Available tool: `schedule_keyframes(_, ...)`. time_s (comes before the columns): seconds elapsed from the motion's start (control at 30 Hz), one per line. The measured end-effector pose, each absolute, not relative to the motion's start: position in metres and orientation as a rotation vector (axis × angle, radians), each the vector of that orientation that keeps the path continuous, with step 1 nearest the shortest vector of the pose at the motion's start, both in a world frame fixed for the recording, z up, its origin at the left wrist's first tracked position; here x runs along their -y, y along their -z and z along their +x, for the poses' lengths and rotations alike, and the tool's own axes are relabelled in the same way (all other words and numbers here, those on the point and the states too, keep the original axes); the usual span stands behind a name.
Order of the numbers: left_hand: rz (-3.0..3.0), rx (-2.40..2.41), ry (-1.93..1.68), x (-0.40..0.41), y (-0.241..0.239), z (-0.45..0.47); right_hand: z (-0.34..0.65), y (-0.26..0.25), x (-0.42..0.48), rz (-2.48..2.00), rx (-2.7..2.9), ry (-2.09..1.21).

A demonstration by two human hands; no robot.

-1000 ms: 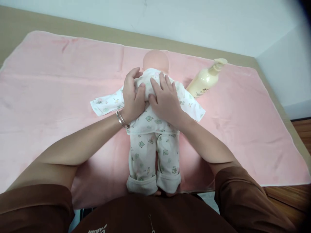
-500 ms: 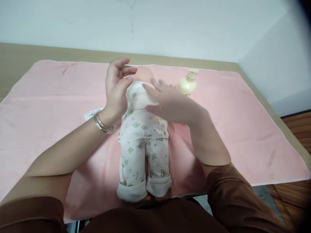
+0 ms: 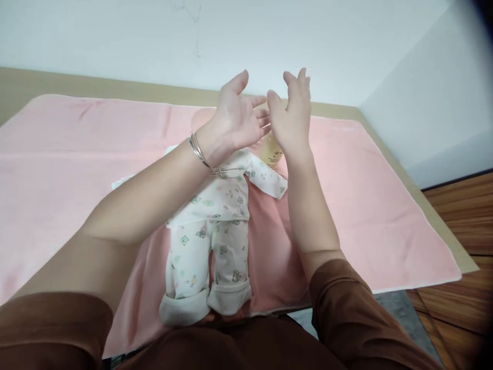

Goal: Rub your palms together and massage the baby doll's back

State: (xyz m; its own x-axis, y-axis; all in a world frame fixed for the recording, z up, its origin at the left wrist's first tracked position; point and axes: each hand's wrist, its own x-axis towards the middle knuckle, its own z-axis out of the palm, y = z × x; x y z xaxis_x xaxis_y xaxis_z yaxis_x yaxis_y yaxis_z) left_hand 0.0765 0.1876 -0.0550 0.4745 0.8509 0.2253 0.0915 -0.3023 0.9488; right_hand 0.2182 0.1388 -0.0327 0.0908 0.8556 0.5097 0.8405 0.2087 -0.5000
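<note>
My left hand (image 3: 241,115) is held palm up with its fingers apart, above the upper body of a doll (image 3: 221,198). Silver bangles circle that wrist. My right hand (image 3: 290,115) is raised just to the right of it, fingers stretched out and spread, in front of a yellowish pump bottle (image 3: 272,152). The two hands almost meet at the fingertips. Only the bottle's lower body shows; its pump top is hidden behind my hands. The doll lies on its back in white printed pajamas with rolled cuffs, its head mostly covered by my left hand and forearm.
A pink blanket (image 3: 358,216) with white edging covers most of the wooden table (image 3: 23,87). A pale wall (image 3: 115,41) rises behind the table, and another stands at the right. Brown wooden flooring (image 3: 454,226) shows at the lower right.
Both hands have moved right and away from the doll's chest to the pump bottle. My left palm has turned upward. The view has shifted, so the doll appears further left.
</note>
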Motion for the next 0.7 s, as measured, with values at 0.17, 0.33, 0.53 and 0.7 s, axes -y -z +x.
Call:
schedule_keyframes(0.17,1.655,-0.739,-0.908,-0.166,0.039,0.083,0.219,0.043,-0.147,-1.536,1.876,-0.118)
schedule_keyframes(0.33,1.355,-0.629,-0.798,-0.108,0.012,0.047,0.212,0.043,-0.141,-1.510,1.989,-0.004)
schedule_keyframes(0.53,1.103,-0.754,-0.904,-0.056,-0.014,-0.010,0.203,0.048,-0.145,-1.659,2.016,0.181)
schedule_keyframes(0.7,0.814,-0.904,-1.186,-0.033,-0.033,-0.040,0.184,0.040,-0.157,-2.028,1.871,0.257)
